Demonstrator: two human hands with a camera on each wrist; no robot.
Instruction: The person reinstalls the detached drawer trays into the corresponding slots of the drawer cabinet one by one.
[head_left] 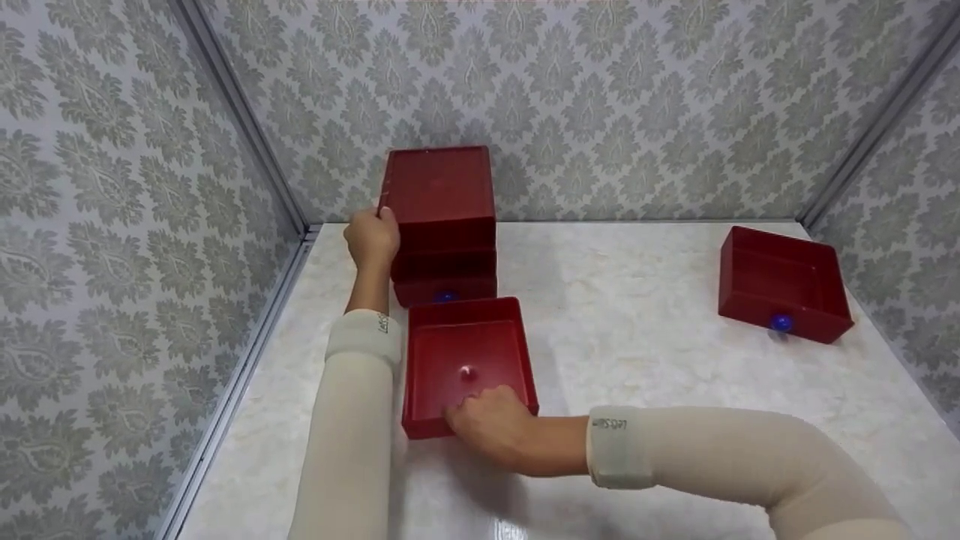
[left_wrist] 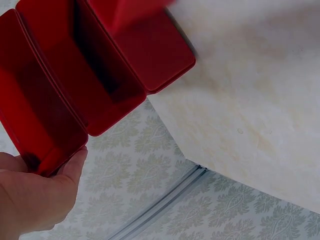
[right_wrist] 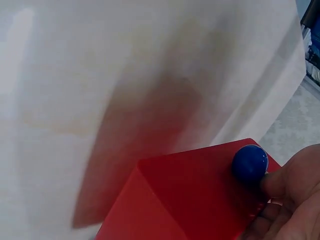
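At the back left stands a red cabinet, two of its compartments open in the left wrist view and the lowest filled by a drawer front. My left hand grips the cabinet's upper left side, fingers and thumb at the wall's edge. An empty red drawer is in front of the cabinet, raised off the table. My right hand holds its front wall, thumb against the blue knob; the other fingers are curled, partly hidden.
A second loose red drawer with a blue knob lies on the right of the pale table. Patterned walls border the table at the back and both sides. A metal strip runs along the left edge.
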